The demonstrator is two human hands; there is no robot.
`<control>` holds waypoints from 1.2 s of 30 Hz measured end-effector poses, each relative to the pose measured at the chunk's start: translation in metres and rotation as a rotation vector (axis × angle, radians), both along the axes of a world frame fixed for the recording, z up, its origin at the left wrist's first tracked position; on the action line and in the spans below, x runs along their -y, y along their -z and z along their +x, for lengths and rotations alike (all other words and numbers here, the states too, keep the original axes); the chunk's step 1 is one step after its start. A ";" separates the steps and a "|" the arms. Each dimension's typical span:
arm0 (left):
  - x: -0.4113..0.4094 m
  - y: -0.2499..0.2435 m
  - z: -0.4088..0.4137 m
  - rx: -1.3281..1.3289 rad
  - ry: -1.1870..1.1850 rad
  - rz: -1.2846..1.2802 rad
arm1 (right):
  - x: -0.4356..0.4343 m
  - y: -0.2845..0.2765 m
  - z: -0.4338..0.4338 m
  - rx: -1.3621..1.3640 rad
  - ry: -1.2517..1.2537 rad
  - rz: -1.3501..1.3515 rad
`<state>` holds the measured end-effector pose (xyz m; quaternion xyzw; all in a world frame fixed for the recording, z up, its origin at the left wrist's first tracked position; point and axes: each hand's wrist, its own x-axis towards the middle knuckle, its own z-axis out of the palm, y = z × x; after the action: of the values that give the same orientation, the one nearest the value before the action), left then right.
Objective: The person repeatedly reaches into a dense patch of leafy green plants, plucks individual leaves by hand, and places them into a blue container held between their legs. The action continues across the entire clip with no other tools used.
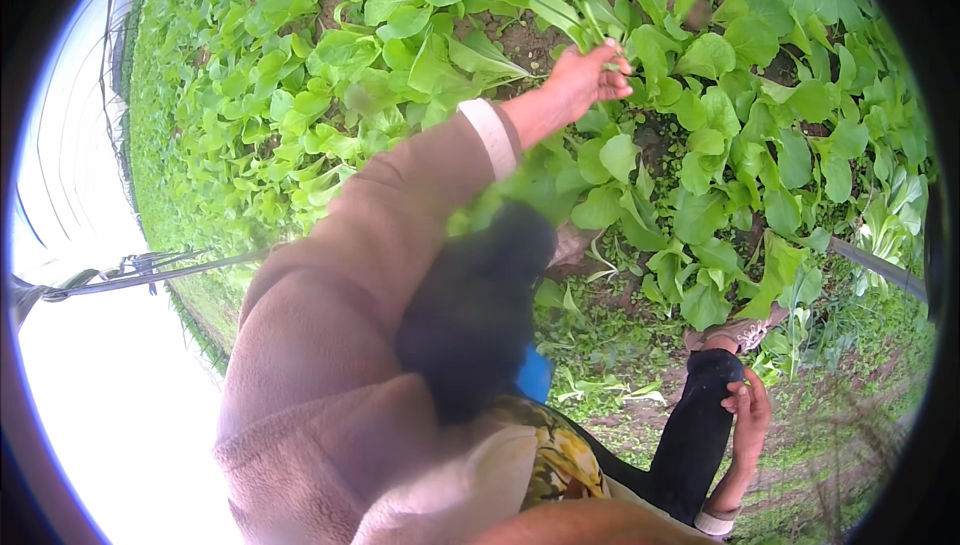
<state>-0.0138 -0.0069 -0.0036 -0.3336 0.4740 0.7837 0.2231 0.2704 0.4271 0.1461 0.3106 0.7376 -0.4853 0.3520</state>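
Observation:
My left hand (pixel 589 83) reaches out over a bed of leafy green plants (pixel 697 124), its fingers closed around the stems of a leafy green (pixel 574 19). Long thin blades stick out from the same grip. Just left of the hand, a plant with a pale stem (pixel 491 61) leans over bare soil. My right hand (pixel 750 402) rests against my right knee (pixel 716 368), fingers loosely bent and holding nothing. My left knee (pixel 517 245), in dark cloth, is blurred beneath the left sleeve.
Pulled plants lie on the ground (pixel 615 392) between my legs and in a bunch (pixel 889 226) at the right. My right shoe (pixel 739 336) stands at the bed's edge. A blue object (pixel 534 374) shows partly beneath me. A bar (pixel 877 267) crosses at the right.

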 end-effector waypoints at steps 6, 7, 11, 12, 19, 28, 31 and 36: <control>-0.060 -0.035 0.079 -0.369 0.890 -0.004 | 0.000 -0.002 0.001 -0.043 -0.025 -0.007; -0.062 -0.042 0.087 -0.465 1.076 -0.028 | 0.003 -0.003 0.000 -0.042 -0.020 -0.003; -0.079 -0.038 0.146 -0.203 1.679 0.191 | 0.004 -0.002 -0.001 -0.057 -0.042 -0.002; -0.075 -0.025 0.162 -0.471 1.808 0.116 | 0.002 0.001 0.002 -0.047 -0.033 0.006; -0.022 -0.091 0.029 -0.325 1.052 -0.088 | -0.003 0.005 0.011 -0.020 -0.020 0.020; 0.169 0.085 -0.041 -0.129 1.416 -1.728 | -0.003 0.003 0.001 0.044 -0.019 0.008; 0.175 0.109 -0.053 -0.070 1.289 -1.751 | 0.001 -0.003 -0.004 0.060 0.002 0.048; 0.246 0.154 -0.046 -0.064 0.829 -1.754 | 0.001 0.004 -0.016 0.036 0.007 0.037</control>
<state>-0.0597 -0.2531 -0.1579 -0.1664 0.9758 0.0200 0.1406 0.2539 0.4257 0.1418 0.3284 0.7391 -0.4670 0.3576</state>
